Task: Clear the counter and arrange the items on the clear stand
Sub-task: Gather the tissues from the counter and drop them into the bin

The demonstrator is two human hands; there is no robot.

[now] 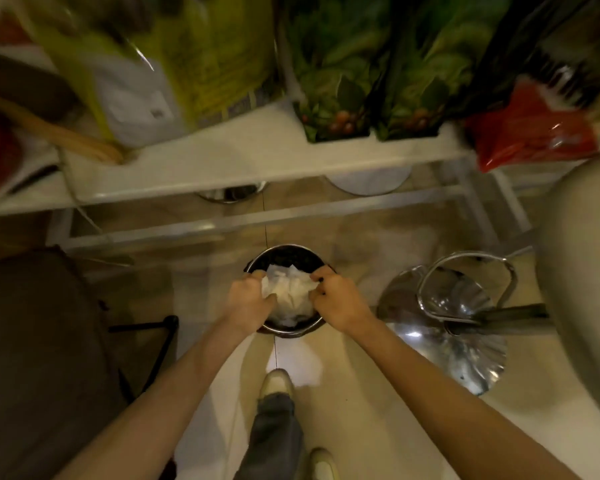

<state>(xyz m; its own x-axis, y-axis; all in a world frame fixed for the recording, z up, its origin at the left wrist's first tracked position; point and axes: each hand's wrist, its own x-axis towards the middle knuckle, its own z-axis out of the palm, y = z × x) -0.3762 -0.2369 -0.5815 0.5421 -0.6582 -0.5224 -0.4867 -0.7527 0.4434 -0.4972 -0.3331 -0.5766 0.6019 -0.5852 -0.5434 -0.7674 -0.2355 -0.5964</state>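
1. The left hand (248, 303) has its fingers (257, 276) curled tight over the left rim of a dark metal pot (286, 259), and the right hand (336, 299) has its fingers (321, 274) hooked over the right rim; both hold the pot above the floor.
2. Crumpled white paper (288, 294) fills the pot between the two hands, touching both.
3. Just beyond the pot stands the clear stand (257, 216), its transparent lower rail and right leg visible; a white counter (222, 161) top lies above it.
4. Under that top, on the far side, sit the edge of a metal bowl (231, 195) and a white round dish (369, 183); both are partly hidden.
5. On the counter stand a yellow-and-white bag (160, 74) at left, two green leaf-printed cartons (336, 81) side by side in the middle, and a red packet (530, 129) at right that overhangs the edge.
6. A wooden handle (49, 129) lies at the far left of the counter.
7. To the right of the pot is a chrome bar-stool base (461, 344) with its footrest ring, and the pale stool seat (582, 271) crowds the right edge.
8. A dark brown chair (39, 358) stands near left.
9. Below the pot, a light shoe (276, 381) and grey trouser leg (274, 434) rest on the pale floor (378, 427).
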